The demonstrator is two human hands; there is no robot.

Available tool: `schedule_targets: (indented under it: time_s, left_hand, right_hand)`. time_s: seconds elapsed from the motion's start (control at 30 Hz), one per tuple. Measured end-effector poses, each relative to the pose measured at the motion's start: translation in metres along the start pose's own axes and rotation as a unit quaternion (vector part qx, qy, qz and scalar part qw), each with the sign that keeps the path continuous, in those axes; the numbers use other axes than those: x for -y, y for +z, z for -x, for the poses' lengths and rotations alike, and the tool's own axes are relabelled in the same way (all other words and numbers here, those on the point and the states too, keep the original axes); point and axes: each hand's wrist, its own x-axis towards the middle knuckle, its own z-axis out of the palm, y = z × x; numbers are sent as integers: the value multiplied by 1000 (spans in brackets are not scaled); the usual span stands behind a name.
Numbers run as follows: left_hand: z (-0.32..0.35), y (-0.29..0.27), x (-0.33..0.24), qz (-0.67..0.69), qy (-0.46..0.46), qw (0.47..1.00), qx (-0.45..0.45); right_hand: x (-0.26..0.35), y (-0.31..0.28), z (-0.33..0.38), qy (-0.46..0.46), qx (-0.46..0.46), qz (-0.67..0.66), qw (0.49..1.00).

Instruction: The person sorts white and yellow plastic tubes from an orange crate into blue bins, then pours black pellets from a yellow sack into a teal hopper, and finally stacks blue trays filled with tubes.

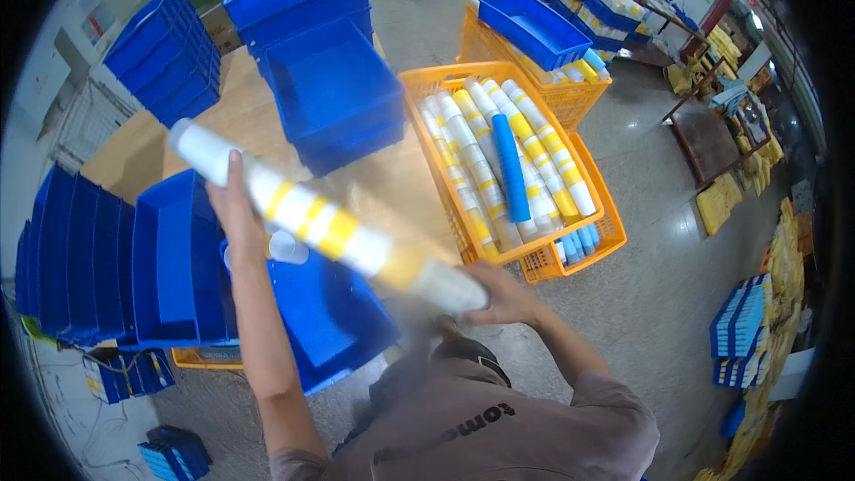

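Note:
Slanting across my front is a long tube-like stack of white and yellow round pieces (325,224), probably nested cups or lids; its lower end is blurred. My left hand (236,200) is closed on the upper left part, with the thumb along its side. My right hand (500,292) grips the lower right end. Beneath the stack sits a blue bin (312,321), with a few white round pieces (287,248) near its far edge. To the right, an orange crate (436,80) is filled with similar stacks, and a single blue stack (511,169) lies on top of them.
Blue bins (334,80) are piled on the wooden table (383,187) ahead. More nested blue bins (80,249) stand at the left. Behind the orange crate, another orange crate (561,102) carries a blue tray (534,27). Yellow sacks (720,205) lie at the far right.

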Motion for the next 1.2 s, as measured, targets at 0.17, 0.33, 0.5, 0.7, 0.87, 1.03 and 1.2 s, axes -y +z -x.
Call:
schedule_targets:
  time_s: [0.17,0.33,0.5,0.7,0.87,1.03,1.2]
  left_hand:
    - [-6,-130,3,154,-274,949,-13]
    - [92,-150,-24,260,-430,863,52]
    - [220,-148,-36,275,-428,861,0]
    - [241,-164,-46,378,-446,808,-75]
    - [224,-157,-39,446,-425,782,-98]
    - [212,-155,-14,432,-416,793,-104]
    - [212,-157,-9,474,-411,761,-165]
  right_hand:
    - [105,75,-6,-54,271,-410,869]
    - [153,159,-74,-113,76,-500,855]
    - [117,237,-154,243,149,-763,580]
    - [87,305,-212,258,200,-655,682]
    - [95,281,-238,288,180,-695,633]
    - [86,271,-209,289,283,-681,610]
    - [89,277,-227,282,282,-766,503]
